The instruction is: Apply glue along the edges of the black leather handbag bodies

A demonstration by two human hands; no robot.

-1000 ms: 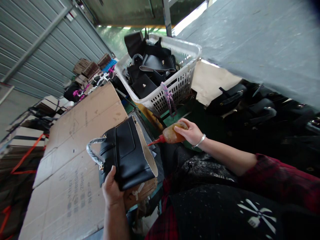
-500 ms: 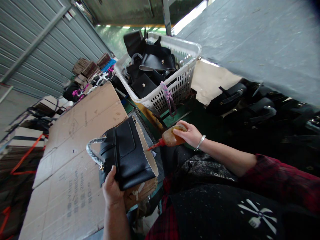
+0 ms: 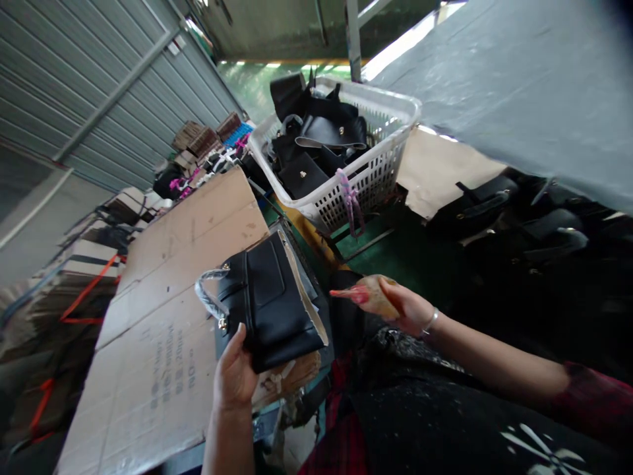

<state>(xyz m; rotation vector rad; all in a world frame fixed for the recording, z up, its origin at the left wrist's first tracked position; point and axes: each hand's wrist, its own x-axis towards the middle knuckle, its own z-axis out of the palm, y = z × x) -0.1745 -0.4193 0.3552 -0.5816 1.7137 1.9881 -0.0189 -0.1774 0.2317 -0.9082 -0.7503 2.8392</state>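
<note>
Withdrawn from the bag's pale open edge, the translucent bottle with a red nozzle (image 3: 378,297) sits gripped in our right hand's (image 3: 408,309) curled fingers; our left hand (image 3: 236,373) grasps the black leather handbag (image 3: 270,300) at the brown cardboard sheet's (image 3: 168,310) right edge.

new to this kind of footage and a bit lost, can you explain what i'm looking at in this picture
No machine here: these are a person's own two hands, seen by a camera worn on their head, looking forward and down. The left hand holds a black handbag by its lower corner, over a surface covered with flattened cardboard. The right hand holds a squeeze bottle with a red nozzle, apart from the bag. Beyond them, a white basket holds black bag pieces.
</note>
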